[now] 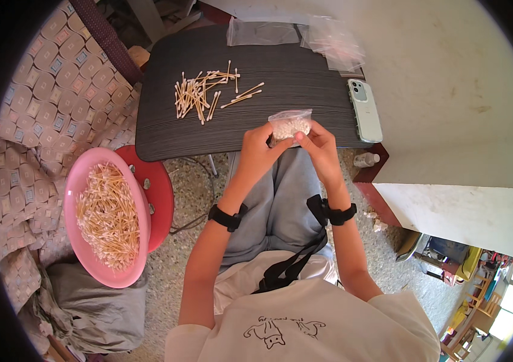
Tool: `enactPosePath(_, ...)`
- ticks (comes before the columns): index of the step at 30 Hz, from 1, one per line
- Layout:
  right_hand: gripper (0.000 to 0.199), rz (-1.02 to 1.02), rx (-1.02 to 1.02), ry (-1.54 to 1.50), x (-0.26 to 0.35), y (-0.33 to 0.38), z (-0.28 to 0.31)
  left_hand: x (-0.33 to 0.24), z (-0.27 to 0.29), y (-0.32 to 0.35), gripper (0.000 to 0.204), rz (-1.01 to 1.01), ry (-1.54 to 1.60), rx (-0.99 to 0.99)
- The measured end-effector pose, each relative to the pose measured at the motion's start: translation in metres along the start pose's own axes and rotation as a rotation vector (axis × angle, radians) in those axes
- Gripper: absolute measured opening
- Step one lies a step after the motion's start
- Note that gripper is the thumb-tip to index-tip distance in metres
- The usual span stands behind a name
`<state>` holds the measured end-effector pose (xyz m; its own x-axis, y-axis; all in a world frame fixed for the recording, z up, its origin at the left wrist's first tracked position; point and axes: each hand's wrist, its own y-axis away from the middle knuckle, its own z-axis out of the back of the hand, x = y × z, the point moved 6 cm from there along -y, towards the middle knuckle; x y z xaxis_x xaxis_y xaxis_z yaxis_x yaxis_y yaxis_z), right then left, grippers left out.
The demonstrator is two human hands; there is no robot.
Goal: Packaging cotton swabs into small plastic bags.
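Note:
Between both hands, over the near edge of the black table (304,63), is a small clear zip bag (291,125) packed with cotton swabs, their white tips bunched together. My left hand (260,145) grips the bag's left side, fingers curled behind it. On the other side my right hand (319,148) holds it, the thumb pressed on the bag's lower front. A loose pile of cotton swabs (193,96) with wooden sticks lies on the table's left half, a few apart to its right.
A pink basin (70,199) heaped with cotton swabs rests on a red stool (163,193) at my left. Empty clear bags (335,45) lie at the table's far edge. A pale phone (366,114) is at the right edge, against the wall. A small bottle (366,160) stands below.

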<state>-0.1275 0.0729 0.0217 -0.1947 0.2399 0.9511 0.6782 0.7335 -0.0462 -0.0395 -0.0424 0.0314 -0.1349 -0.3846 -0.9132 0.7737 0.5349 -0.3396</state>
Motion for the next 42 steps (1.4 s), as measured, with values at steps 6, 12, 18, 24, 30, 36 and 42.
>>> enactPosePath(6, 0.026, 0.092, 0.011, 0.096, 0.010, 0.004, 0.007, -0.011, -0.002, -0.002, 0.029, -0.058, -0.017, 0.071)
enactPosePath(12, 0.024, 0.148, -0.023, 0.088, 0.014, 0.002, 0.000, -0.010, 0.000, -0.005, 0.029, -0.088, -0.025, 0.107)
enactPosePath(18, 0.026, 0.149, 0.001, 0.093, 0.009, -0.002, 0.002, -0.018, 0.004, -0.007, 0.031, -0.122, 0.043, 0.081)
enactPosePath(24, 0.025, 0.077, -0.002, 0.073, 0.002, 0.002, 0.005, -0.014, 0.005, -0.007, 0.030, -0.151, 0.023, 0.099)
enactPosePath(30, 0.031, 0.286, -0.010, 0.543, 0.022, 0.015, 0.009, -0.009, 0.007, 0.005, 0.038, -0.137, -0.016, 0.157)
enactPosePath(36, 0.031, 0.369, -0.092, 0.877, 0.021, 0.038, 0.014, -0.002, 0.008, 0.019, 0.057, -0.096, -0.241, 0.266)
enactPosePath(42, 0.030, 0.384, -0.209, 0.870, 0.021, 0.040, 0.019, -0.006, -0.003, 0.018, 0.056, -0.091, -0.150, 0.279)
